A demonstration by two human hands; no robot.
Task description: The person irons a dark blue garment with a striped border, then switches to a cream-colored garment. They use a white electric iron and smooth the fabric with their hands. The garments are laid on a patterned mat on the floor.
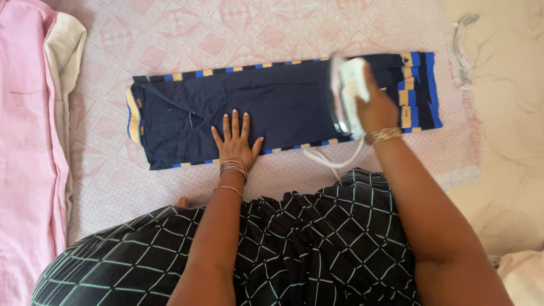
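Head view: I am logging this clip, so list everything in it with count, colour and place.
Folded cloth: one, dark navy with blue and yellow striped borders, flat at the centre of the mat.
Iron: one, white, on the cloth's right part.
Iron cord: one, white, looping below the iron.
Mat: one, pink and white patterned, under the cloth.
Pink fabric: one, along the left edge.
Floor: pale marble, right side.
Checked garment: one, black with pale lines, worn by the person, bottom.
Left hand: flat on the cloth, fingers spread.
Right hand: grip closed on the iron.
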